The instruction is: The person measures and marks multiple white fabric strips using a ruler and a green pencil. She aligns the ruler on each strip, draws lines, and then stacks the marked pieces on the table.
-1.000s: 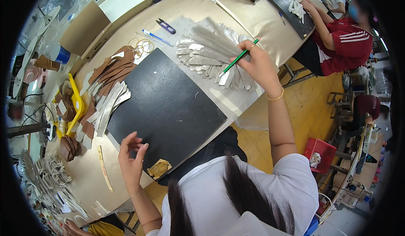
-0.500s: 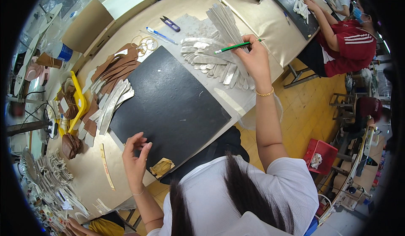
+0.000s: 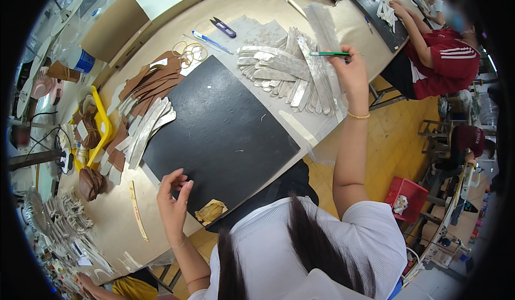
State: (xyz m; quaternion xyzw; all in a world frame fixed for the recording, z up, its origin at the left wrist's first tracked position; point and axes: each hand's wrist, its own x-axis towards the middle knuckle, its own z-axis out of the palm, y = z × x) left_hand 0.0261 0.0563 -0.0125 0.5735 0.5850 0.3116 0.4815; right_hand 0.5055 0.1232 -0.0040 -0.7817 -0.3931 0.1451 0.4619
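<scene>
My right hand [image 3: 354, 80] is closed around a slim green pencil [image 3: 328, 53], which lies level between the fingers. A blurred bundle of pale grey strips [image 3: 322, 24] reaches up and away beside that hand and seems to be gripped too, though the grip is hidden. Below and left of it, many silvery-grey strips [image 3: 276, 67] overlap in a loose pile on a grey sheet [image 3: 251, 29]. My left hand [image 3: 174, 201] hangs empty over the near left edge of the black mat [image 3: 220, 123], its fingers loosely curled and thumb apart.
Left of the mat lie grey strips [image 3: 147, 131], brown strips [image 3: 153, 80] and a yellow tray [image 3: 104, 126]. Thread snips [image 3: 223, 27] and a blue pen [image 3: 212, 41] lie beyond. A crumpled tan piece [image 3: 211, 211] rests on the mat's near corner. A co-worker [image 3: 445, 58] sits at right.
My right hand has moved right with the pencil, and the grey bundle has swung right, uncovering more of the pile. My left hand has barely moved.
</scene>
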